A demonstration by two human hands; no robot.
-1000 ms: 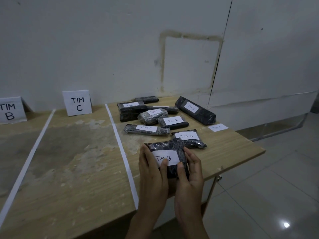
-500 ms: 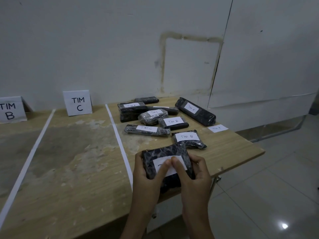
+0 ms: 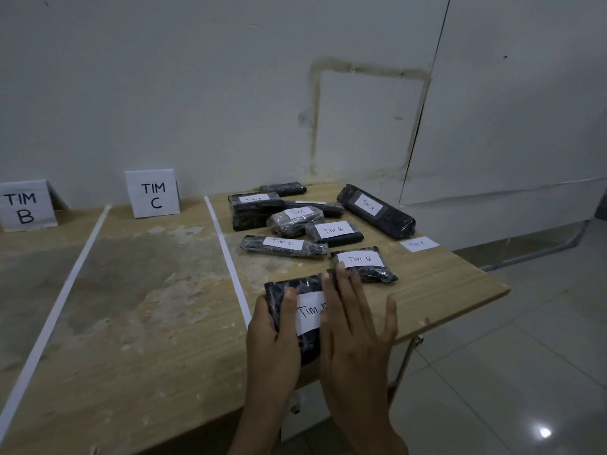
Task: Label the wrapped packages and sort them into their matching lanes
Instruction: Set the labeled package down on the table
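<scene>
left hand (image 3: 272, 339) grip clamped on package (image 3: 295, 285) | right hand (image 3: 354, 333) flat, fingers apart, on label (image 3: 308, 315) | near table edge (image 3: 455, 310)

One wide-angle view, worn on the head, looks forward and down from over the near edge of the wooden table (image 3: 147, 323), facing the white wall (image 3: 197, 93) behind the table. It sits close: the left hand (image 3: 272, 336), right hand (image 3: 354, 326) and wrapped package (image 3: 290, 285) at the table's near edge fill the lower centre, with tiled floor (image 3: 525, 356) right of the table.
</scene>
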